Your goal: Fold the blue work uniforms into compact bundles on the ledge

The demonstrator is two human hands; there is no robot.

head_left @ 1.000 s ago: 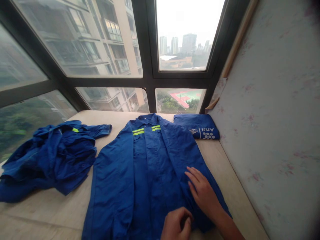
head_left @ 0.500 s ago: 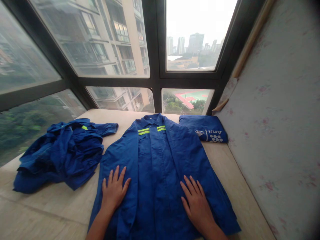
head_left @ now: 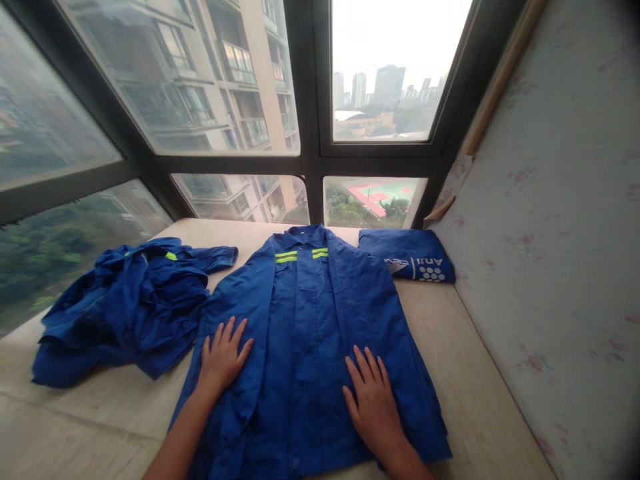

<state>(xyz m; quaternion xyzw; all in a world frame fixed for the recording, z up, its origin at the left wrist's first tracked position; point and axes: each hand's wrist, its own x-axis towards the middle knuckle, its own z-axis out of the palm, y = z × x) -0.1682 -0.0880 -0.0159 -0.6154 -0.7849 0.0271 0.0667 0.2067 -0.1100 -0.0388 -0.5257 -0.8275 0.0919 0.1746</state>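
A blue jacket (head_left: 305, 333) with yellow-green stripes on its chest lies front up, its collar towards the window and its sleeves laid over the body. My left hand (head_left: 223, 357) rests flat on the jacket's left side, fingers spread. On the right part of the jacket lies my right hand (head_left: 371, 400), also flat with its fingers apart. Neither hand grips the cloth. A crumpled blue garment (head_left: 130, 300) is to the left, close against the jacket. Behind on the right sits a folded blue garment (head_left: 400, 250) with white lettering.
The pale surface (head_left: 480, 373) under the garments ends at dark-framed windows (head_left: 311, 120) at the back and left. A flowered wall (head_left: 565, 253) borders it on the right, with wallpaper peeling near the window corner.
My right hand has moved left, and the jacket's lower right edge has shifted left with it. My left hand is slightly farther left and up. The jacket's lower hem now shows more.
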